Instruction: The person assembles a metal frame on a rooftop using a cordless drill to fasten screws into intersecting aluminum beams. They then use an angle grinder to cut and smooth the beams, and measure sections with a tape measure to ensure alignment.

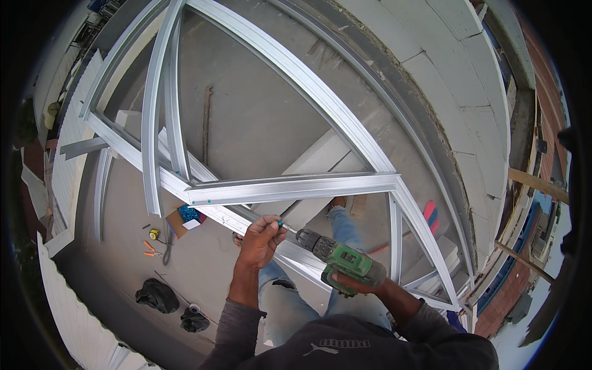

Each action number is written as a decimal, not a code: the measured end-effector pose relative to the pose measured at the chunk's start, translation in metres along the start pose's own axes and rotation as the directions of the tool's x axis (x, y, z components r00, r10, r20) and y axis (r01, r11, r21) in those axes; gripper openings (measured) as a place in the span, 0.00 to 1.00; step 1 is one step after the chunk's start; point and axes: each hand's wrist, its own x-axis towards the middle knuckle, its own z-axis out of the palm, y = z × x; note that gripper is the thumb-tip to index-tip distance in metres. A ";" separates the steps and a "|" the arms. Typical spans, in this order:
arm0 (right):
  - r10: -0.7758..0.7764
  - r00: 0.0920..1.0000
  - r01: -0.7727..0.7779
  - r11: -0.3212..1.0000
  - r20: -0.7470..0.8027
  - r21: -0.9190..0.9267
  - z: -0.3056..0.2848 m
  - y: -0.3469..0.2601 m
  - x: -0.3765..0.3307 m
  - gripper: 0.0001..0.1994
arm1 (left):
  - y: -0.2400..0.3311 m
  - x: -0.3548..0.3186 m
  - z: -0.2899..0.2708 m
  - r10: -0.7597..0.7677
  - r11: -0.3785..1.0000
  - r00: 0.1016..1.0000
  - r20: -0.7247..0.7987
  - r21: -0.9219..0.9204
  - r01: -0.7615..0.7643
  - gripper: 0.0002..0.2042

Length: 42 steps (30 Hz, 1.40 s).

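In my right hand is the grip of a green and black cordless drill, whose bit points left. My left hand pinches a small blue-headed screw between thumb and fingertips at the end of the bit. Both hands are above a light steel frame made of silvery channel profiles. A joint with blue screw heads shows a little up and left of my left hand. My fingers partly hide the screw.
On the floor at left lie a small box of blue screws, a yellow tape measure, orange-handled pliers and black bags. A long rusty bar lies beyond the frame. White blocks sit underneath it. A low wall curves along the right.
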 end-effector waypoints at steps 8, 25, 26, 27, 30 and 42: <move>-0.048 0.996 0.058 0.988 -0.072 0.146 -0.061 0.066 -0.068 0.18 | -0.025 0.053 0.076 -0.328 0.877 0.934 0.141 0.412 0.246 0.07; 0.367 0.664 -0.519 0.853 -0.651 -0.048 -0.192 0.182 -0.067 0.24 | -0.265 0.165 0.287 -0.622 0.742 0.783 0.022 0.335 0.580 0.30; 0.385 0.650 -0.524 0.852 -0.655 -0.018 -0.202 0.191 -0.059 0.23 | -0.270 0.172 0.294 -0.603 0.752 0.797 0.003 0.337 0.567 0.29; 0.387 0.647 -0.528 0.849 -0.657 -0.021 -0.208 0.197 -0.054 0.20 | -0.274 0.178 0.298 -0.586 0.759 0.810 -0.022 0.334 0.559 0.27; 0.387 0.665 -0.537 0.842 -0.639 -0.048 -0.219 0.211 -0.044 0.20 | -0.279 0.196 0.299 -0.605 0.764 0.796 -0.011 0.274 0.584 0.23; 0.534 0.692 -0.685 0.698 -0.486 -0.209 -0.235 0.215 -0.027 0.23 | -0.291 0.235 0.289 -0.746 0.639 0.655 -0.121 0.149 0.755 0.12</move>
